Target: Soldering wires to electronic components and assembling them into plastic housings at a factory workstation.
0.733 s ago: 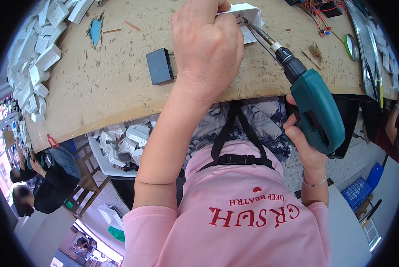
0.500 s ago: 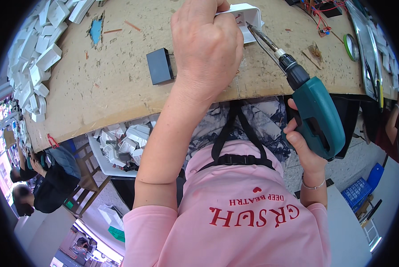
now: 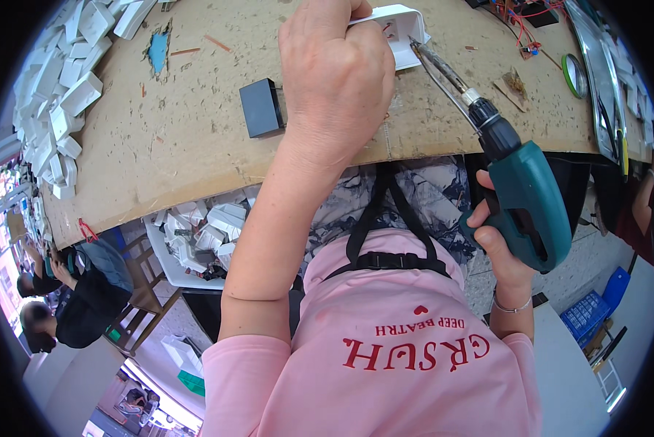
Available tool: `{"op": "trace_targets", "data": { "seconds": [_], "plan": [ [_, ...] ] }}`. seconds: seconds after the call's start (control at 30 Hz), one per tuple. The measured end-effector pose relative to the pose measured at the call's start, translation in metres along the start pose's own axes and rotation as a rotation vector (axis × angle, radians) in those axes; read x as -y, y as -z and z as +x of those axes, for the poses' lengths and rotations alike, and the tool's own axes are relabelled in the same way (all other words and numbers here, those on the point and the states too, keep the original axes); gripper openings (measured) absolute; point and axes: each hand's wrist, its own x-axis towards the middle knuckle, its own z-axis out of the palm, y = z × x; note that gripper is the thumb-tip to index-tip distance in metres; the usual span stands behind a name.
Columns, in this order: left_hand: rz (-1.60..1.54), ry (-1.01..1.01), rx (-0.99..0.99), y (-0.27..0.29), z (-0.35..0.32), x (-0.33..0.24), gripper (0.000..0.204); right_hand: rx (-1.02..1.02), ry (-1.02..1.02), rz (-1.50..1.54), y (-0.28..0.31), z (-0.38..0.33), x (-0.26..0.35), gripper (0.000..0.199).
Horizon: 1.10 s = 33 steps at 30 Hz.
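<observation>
My left hand [image 3: 338, 80] is closed on a small white plastic box [image 3: 407, 52], held up over the worktable. The box opens toward me, and something small and reddish shows inside it. The fingers around it are partly hidden behind the back of the hand. My right hand [image 3: 498, 240] grips a green pistol-shaped soldering gun [image 3: 534, 204] by its handle. Its metal tip points up and left, at the box's open right side; I cannot tell whether they touch. Left of my left wrist, a dark grey rectangular block [image 3: 261, 108] lies on the table.
A heap of white plastic housings [image 3: 64, 95] covers the table's left end. A bin of white parts [image 3: 196, 244] stands below the front edge. Red wires [image 3: 527, 29], a green tape roll [image 3: 575, 77] and a metal tray [image 3: 596, 87] lie at right. Another person [image 3: 79, 298] sits far left.
The soldering gun has shifted slightly right and down with my right hand, its tip drawing back a little. My left hand and the box have moved slightly left.
</observation>
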Motion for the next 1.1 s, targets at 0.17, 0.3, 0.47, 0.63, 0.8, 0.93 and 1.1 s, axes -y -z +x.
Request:
{"op": "trace_targets", "data": {
  "seconds": [0.17,0.3,0.47,0.63,0.8,0.93,1.1],
  "plan": [
    [0.043,0.65,0.455,0.034,0.038,-0.044,0.007,-0.068,0.037,-0.008,0.004,-0.003,-0.003,0.064],
    [0.197,0.302,0.586,0.069,0.028,-0.034,0.022,-0.125,0.07,-0.009,0.006,-0.005,-0.003,0.066],
    [0.338,0.253,1.039,0.082,0.039,-0.051,0.031,-0.147,0.048,0.014,0.009,-0.007,-0.006,0.065],
    [0.342,0.241,1.026,0.08,0.035,-0.049,0.027,-0.129,0.052,0.02,0.008,-0.008,-0.005,0.064],
    [0.337,0.173,0.971,0.078,0.027,-0.043,0.023,-0.141,0.056,0.043,0.007,-0.009,-0.006,0.064],
    [0.315,0.106,0.831,0.071,0.022,-0.039,0.018,-0.151,0.062,0.042,0.007,-0.011,-0.007,0.064],
    [0.25,0.241,0.557,0.065,0.021,-0.026,0.01,-0.148,0.056,0.034,0.007,-0.009,-0.007,0.064]
  ]
}}
